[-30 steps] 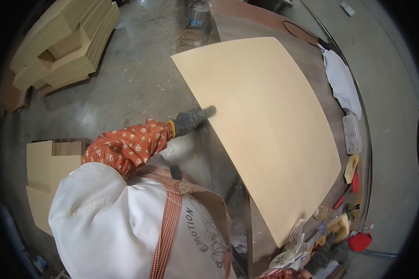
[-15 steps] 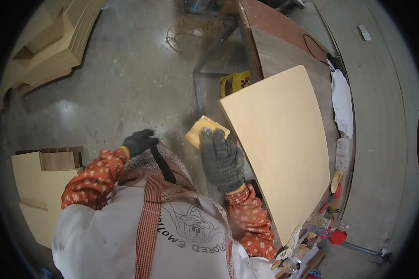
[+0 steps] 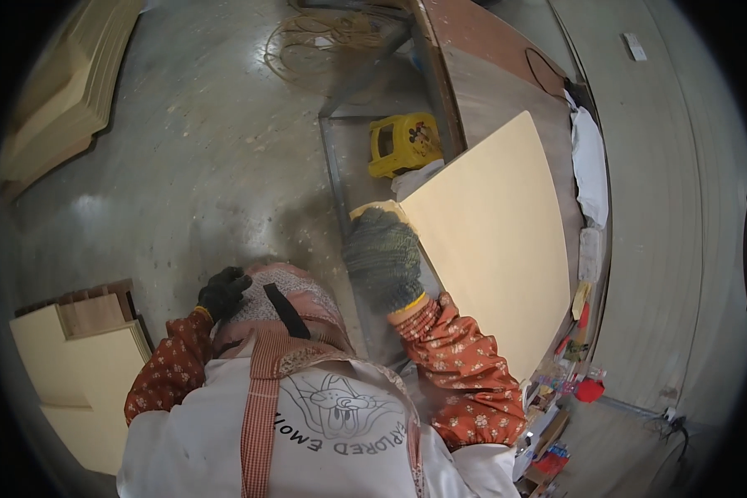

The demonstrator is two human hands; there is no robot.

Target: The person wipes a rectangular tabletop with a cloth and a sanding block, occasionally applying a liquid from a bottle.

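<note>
A pale wooden panel (image 3: 498, 241) with one curved side lies on the bench, its left corner jutting past the bench edge. My right hand (image 3: 383, 257), in a dark grey knitted glove, is closed on a yellow sanding pad (image 3: 375, 207). The pad is against or very close to the panel's left corner, and the glove covers most of it. My left hand (image 3: 224, 292), in a similar dark glove, is beside my apron at the left. Its fingers are loosely bent and a little apart, with nothing visible in them.
A yellow plastic case (image 3: 404, 145) sits beside the metal frame of the bench (image 3: 481, 75). Coiled hose (image 3: 315, 41) lies on the floor beyond. Stacked panels (image 3: 66, 100) stand far left, with more panels (image 3: 87, 365) near left. Small clutter (image 3: 556, 415) lines the right.
My right hand has moved the sanding pad from left of the panel to its corner. My left hand has drawn back toward my body. The whole view has shifted slightly.
</note>
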